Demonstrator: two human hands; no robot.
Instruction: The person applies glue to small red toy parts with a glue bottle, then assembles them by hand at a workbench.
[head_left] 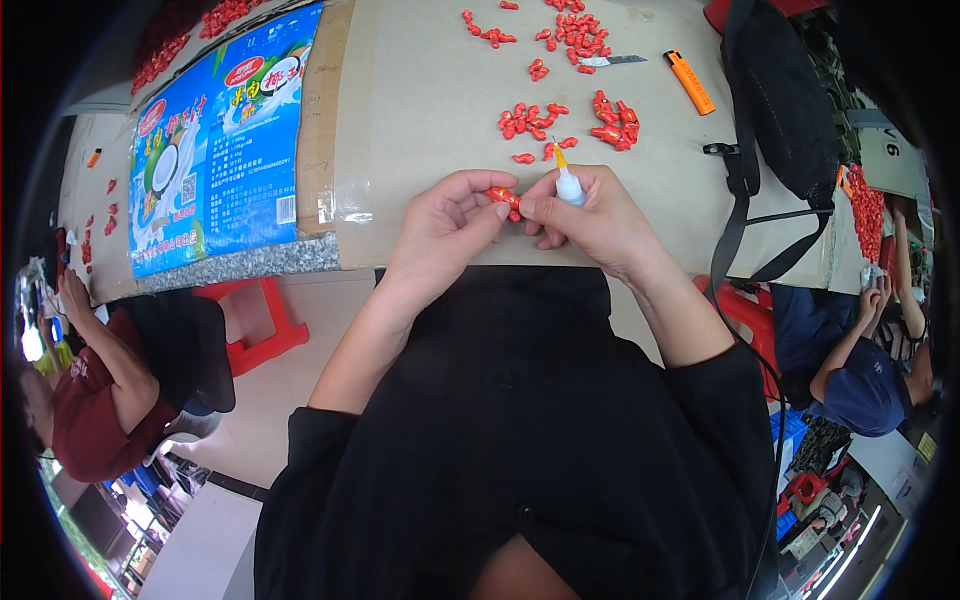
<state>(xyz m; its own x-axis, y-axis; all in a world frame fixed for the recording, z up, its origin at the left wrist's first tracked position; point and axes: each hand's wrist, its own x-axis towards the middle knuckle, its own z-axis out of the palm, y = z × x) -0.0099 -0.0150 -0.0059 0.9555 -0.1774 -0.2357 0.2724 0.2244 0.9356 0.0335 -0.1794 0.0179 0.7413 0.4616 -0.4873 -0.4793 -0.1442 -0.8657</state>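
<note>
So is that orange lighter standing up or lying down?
Lying down: seen from above, the lighter shows its full long side, flat on the table.

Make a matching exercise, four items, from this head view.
Things:
1. small bottle
2. lighter
3. printed sheet
4. bag

Descriptions:
A. black, at the right of the table
B. upright, white with a yellow tip, in the right hand
C. blue, at the table's left
D. orange, lying near the bag

Pairs: 1-B, 2-D, 3-C, 4-A
</note>
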